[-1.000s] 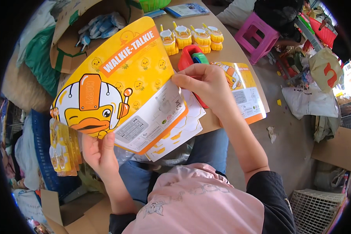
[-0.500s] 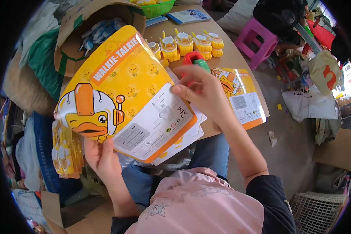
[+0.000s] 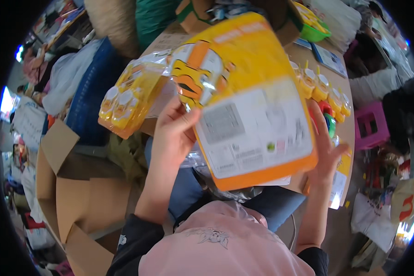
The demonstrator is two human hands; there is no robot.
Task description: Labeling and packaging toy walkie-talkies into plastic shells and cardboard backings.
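Observation:
My left hand [image 3: 175, 133] grips a large printed packaging card [image 3: 257, 124] at its left edge, thumb on the front and fingers behind. The card is yellow with an orange border, a helmeted cartoon duck and a white panel; it is tilted above my lap. At its right edge my right hand [image 3: 324, 149] has its fingers stretched up along the card, thumb spread away. Part of a red and green object [image 3: 327, 115] shows beyond that hand; its kind is unclear. Left of the card lies a stack of clear blister packs [image 3: 124, 103] holding yellow toys.
Yellow toys with antennas [image 3: 319, 85] stand in a row on the brown table [image 3: 331, 50]. Another printed card [image 3: 339, 179] lies at its right edge. An open cardboard box [image 3: 92, 198] is at my left, a pink stool [image 3: 371, 124] to the right, and a green basket [image 3: 315, 31] at the back.
The view has turned left, so the table's things sit farther right. The card is now tilted differently. My right hand has moved from the card's upper right corner down to its right edge, fingers extended.

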